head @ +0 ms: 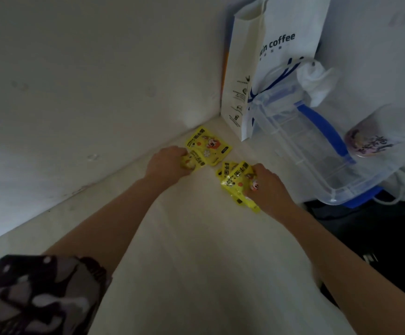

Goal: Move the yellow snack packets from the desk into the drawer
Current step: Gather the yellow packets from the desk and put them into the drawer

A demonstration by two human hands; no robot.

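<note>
Both grips closed on yellow packets: my left hand [166, 164] pinched one [191, 159] in the desk [196, 250] corner, right hand [268, 187] bunched several [235, 180]. Light, crinkly, slippery film, so I judged edges best.

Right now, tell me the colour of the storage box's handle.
Blue. The handle arcs over the clear plastic box; the head view shows it plainly.

Paper bag [277, 56], standing behind the clear storage box [317, 151]: "coffee" in dark blue, preceded by the cut-off letters "in"; the small line beneath is unreadable. Yellow packets [208, 147] I grip, left of that box: black characters, too blurred to read.
</note>
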